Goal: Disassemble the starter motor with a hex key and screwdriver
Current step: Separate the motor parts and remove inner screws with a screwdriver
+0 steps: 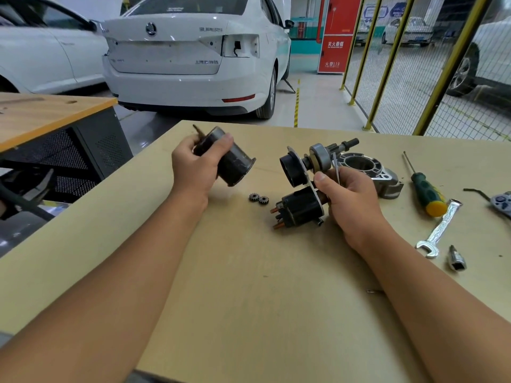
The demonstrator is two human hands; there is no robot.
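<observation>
Right hand [349, 194] grips solenoid-shaft assembly [302, 186]; left hand [195, 168] black cylindrical housing [231, 161].

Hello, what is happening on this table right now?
A person is taking a starter motor apart. The left hand holds the black cylindrical housing; the right hand grips the shaft-and-solenoid assembly. Two small gears, a screwdriver and a wrench lie on the table.

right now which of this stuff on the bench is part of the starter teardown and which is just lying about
Part of the job:
- motor casing in left hand
- shaft assembly in right hand
- two small gears
- aluminium housing
- screwdriver

Lying about:
- wrench
- socket
- white car
</observation>
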